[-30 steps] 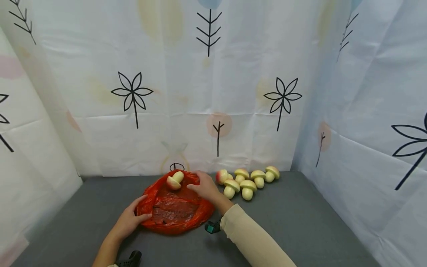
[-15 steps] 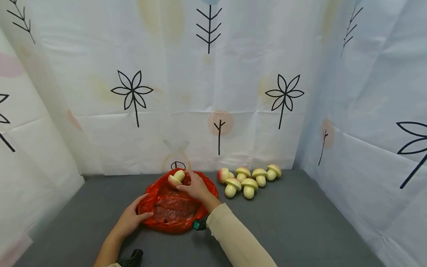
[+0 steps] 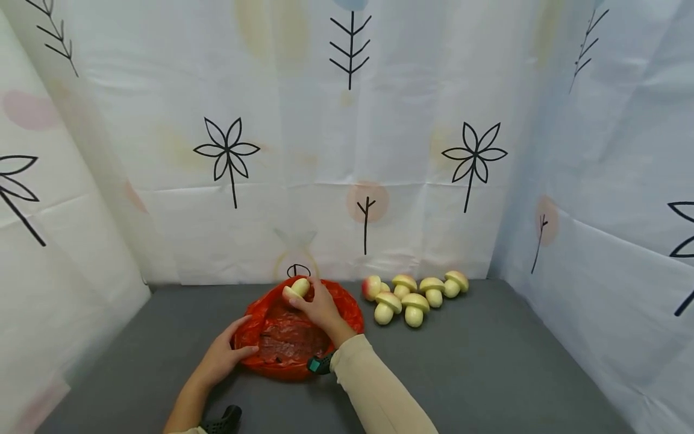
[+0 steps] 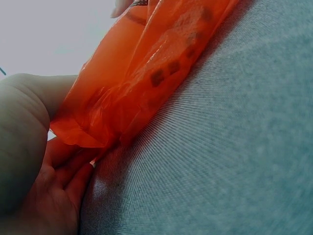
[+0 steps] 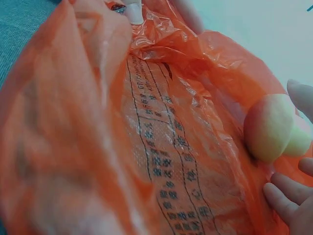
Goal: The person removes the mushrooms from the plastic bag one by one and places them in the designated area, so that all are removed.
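A red plastic bag [image 3: 295, 339] lies with its mouth spread wide on the grey table. My left hand [image 3: 221, 357] grips its left rim, thumb inside and fingers outside; the left wrist view shows the bag's thin film [image 4: 132, 83] between them. Inside the far part of the bag, my right hand [image 3: 324, 310] holds a pale yellow toy mushroom [image 3: 300, 288] between thumb and fingers. In the right wrist view this mushroom's reddish cap [image 5: 266, 127] rests against the bag's wall, with part of the right hand cut off by the frame edge.
Several toy mushrooms [image 3: 414, 309] sit in a cluster at the back right of the grey table [image 3: 461, 374]. A white printed cloth [image 3: 412, 229] hangs behind the table and along both sides.
My right hand has moved left from the bag's right rim to the mushroom and now has its fingers round it. The mushroom has turned slightly. My left hand keeps its place on the rim.
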Motion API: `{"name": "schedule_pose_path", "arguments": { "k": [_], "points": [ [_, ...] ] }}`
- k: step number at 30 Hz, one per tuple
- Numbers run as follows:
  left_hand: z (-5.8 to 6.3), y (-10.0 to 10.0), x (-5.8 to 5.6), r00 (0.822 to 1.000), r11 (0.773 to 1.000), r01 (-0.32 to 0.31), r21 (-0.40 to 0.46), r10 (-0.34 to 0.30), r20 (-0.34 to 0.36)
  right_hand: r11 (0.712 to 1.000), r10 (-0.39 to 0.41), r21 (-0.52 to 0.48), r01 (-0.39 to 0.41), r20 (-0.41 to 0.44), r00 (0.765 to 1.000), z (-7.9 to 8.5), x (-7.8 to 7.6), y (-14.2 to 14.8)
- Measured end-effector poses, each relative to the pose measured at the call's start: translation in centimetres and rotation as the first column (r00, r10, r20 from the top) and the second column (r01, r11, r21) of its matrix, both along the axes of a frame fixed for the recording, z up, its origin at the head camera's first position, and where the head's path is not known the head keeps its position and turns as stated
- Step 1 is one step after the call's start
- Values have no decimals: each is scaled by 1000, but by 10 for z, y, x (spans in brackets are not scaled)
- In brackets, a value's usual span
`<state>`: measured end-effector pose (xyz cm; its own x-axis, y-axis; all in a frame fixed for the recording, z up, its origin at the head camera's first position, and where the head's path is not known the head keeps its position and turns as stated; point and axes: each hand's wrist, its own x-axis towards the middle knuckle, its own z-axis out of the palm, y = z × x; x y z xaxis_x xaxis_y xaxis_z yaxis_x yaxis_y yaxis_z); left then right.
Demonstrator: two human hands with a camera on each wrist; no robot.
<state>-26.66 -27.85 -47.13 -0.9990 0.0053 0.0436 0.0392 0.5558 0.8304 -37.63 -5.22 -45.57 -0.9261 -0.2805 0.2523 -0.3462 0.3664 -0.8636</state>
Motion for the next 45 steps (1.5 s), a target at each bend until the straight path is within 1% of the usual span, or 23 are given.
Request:
{"name": "schedule_pose_path", "arguments": {
  "k": [3, 7, 14, 19, 23, 27, 32, 37, 42, 45],
  "points": [
    [-1, 2, -2, 1000, 1000, -1, -2, 1, -5, 999, -28, -22, 28, -1, 1000, -2, -1, 0],
    [-2, 4, -5, 1000, 1000, -3, -18, 3, -7, 997, -58, -45, 59, 17, 998, -2, -2, -1],
    [-1, 6, -6, 1000, 1000, -12, -13, 12, -5, 998, -64, -13, 64, 44, 997, -3, -1, -5],
    [0, 6, -7, 1000, 1000, -3, -7, 3, -17, 997, -72, -9, 72, 35, 997, -5, -3, -6],
    [1, 5, -6, 1000, 1000, -3, -13, 3, -23, 998, -56, 11, 55, 30, 998, -5, -2, -6],
    [-2, 4, -5, 1000, 999, -12, -33, 11, -24, 998, -30, 57, 29, 15, 999, -7, -1, -8],
    [-6, 4, -3, 1000, 1000, -13, -18, 12, -17, 996, -11, 83, 13, -30, 999, -13, 2, -9],
    [-4, 2, -2, 1000, 1000, -16, -14, 15, -24, 993, -7, 114, 14, -58, 998, -12, 5, -11],
    [-2, 2, 0, 1000, 999, -22, -24, 21, -21, 983, 10, 182, 6, -84, 996, -10, 7, -13],
    [-2, 0, 1, 1000, 1000, -21, -15, 21, -21, 971, 49, 237, -30, -74, 996, -8, 8, -15]
  ]
}}
